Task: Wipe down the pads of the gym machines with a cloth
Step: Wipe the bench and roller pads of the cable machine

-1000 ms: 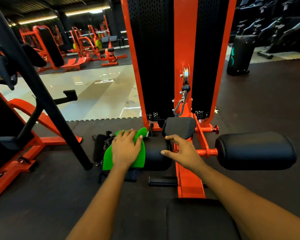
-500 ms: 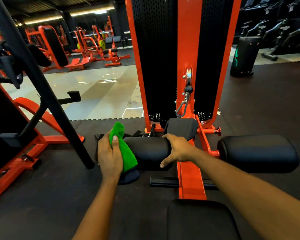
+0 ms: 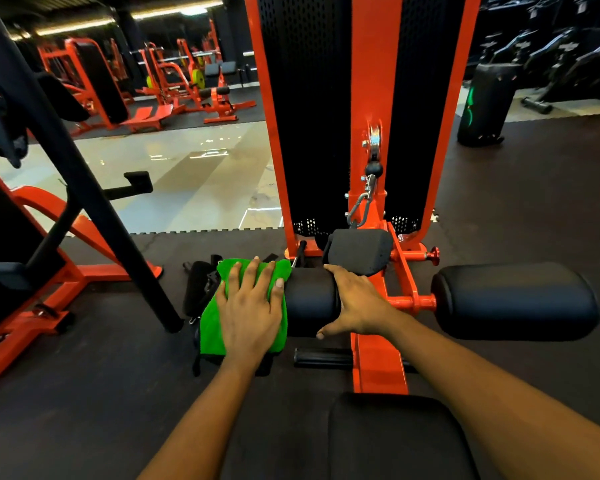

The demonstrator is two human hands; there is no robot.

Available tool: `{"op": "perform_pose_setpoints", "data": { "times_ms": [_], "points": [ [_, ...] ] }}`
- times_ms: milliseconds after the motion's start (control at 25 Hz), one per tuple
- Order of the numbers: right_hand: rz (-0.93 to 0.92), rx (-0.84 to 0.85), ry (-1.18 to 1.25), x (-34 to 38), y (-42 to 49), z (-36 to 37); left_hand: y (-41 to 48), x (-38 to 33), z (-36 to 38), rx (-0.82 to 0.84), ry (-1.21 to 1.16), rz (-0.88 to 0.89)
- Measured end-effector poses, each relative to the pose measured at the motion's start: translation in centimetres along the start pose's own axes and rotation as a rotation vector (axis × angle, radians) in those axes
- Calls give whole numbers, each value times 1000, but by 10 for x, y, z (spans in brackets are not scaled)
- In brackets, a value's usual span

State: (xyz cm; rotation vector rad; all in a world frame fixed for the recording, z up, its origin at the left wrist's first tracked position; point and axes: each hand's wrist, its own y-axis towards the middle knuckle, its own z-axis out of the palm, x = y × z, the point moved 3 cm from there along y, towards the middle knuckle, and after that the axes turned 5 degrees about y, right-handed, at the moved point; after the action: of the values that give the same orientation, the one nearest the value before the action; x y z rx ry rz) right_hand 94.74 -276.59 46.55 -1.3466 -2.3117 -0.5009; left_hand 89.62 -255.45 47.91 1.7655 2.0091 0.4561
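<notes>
1. Nearest the camera, below both wrists, lies the seat pad point(image 3: 395, 441): flat, black, with a matte vinyl-type cover. No cloth touches it. Whether it has been wiped cannot be told.

2. The left hand point(image 3: 250, 313) lies flat, fingers straight and spread, pressing the green cloth point(image 3: 210, 323) onto the outer end of the left roller pad point(image 3: 309, 303). The cloth looks like a soft, napped microfibre. It drapes over the curve of the roller and hangs down its near face, below the palm.

3. The right hand point(image 3: 357, 303) holds the inner end of the same roller. The fingers wrap over the top and the thumb spreads down the near face. Judgement: this hand steadies the cylinder against turning.

4. The roller is a black cylinder with a smooth, slightly glossy skin. The bare band between the two hands is judged still to be wiped.

5. Right of the right hand, beyond the orange steel frame point(image 3: 378, 362), the right roller pad point(image 3: 513, 301) is the same shape and finish. It is untouched at this moment.

6. Just beyond the right hand's fingertips sits a small foam pad point(image 3: 357, 251), coarse-grained and matte, with rounded corners.

7. Beyond it rises the weight tower point(image 3: 305, 116), with perforated black sheet between glossy orange uprights.

8. Far beyond the left hand stand further orange machines point(image 3: 101, 88) with black pads. Judgement: the task is at an early stage, with one roller in work and the remaining pads outstanding.
</notes>
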Motion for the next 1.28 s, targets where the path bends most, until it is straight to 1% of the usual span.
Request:
{"op": "perform_pose_setpoints", "data": {
  "times_ms": [80, 120, 200, 240, 280, 320, 400, 440, 480, 520, 600, 680, 720, 840, 880, 920, 960, 1040, 1120, 1200, 1280],
  "points": [
    [-11, -50, 25, -2, -1, 5, 27, -1, -2, 107, 83, 29],
    [-17, -63, 35, -2, -2, 5, 44, -2, -3, 193, 89, 37],
    [-18, -67, 40, -2, -3, 2, 75, -9, -6, 387, 31, -4],
    [-19, -69, 39, -1, -3, 1, 82, -11, -7, 450, 12, -33],
    [-16, -63, 38, 0, -3, 1, 82, -12, -7, 438, 14, -49],
    [-10, -59, 39, 1, -3, 2, 73, -12, -7, 343, 34, -44],
    [4, -69, 38, 0, -2, 3, 28, -13, -5, 56, -7, -32],
    [9, -76, 35, 1, -3, 4, -1, -15, -3, -48, -53, -21],
    [11, -85, 30, 1, -4, 5, -25, -16, 2, -101, -73, -12],
    [12, -98, 28, 2, -4, 5, -37, -17, 7, -105, -81, -12],
    [15, -110, 44, 2, -4, 5, -29, -17, 8, -76, -99, -48],
    [18, -100, 47, 1, -4, 6, -9, -16, 4, -47, 7, -63],
    [24, -102, 47, 0, -4, 7, 8, -18, 1, -8, 48, -48],
    [31, -100, 56, -2, -2, 8, 56, -23, -3, 251, 79, -44],
    [26, -99, 56, -3, -2, 7, 63, -28, -3, 277, 82, -50],
    [24, -97, 56, -2, -2, 7, 63, -34, -5, 258, 79, -53],
    [23, -99, 61, -2, -1, 6, 54, -43, -6, 198, 57, -45],
    [28, -131, 67, -2, -2, 6, 12, -67, -2, 48, -65, 23],
    [17, -159, 73, -2, -3, 9, -21, -79, 1, -30, -115, 77],
    [21, -146, 82, -1, -3, 7, -8, -73, 0, -4, -85, 90],
    [36, -134, 85, -3, -4, 6, 20, -60, -2, 71, 19, 82]
  ]
}}
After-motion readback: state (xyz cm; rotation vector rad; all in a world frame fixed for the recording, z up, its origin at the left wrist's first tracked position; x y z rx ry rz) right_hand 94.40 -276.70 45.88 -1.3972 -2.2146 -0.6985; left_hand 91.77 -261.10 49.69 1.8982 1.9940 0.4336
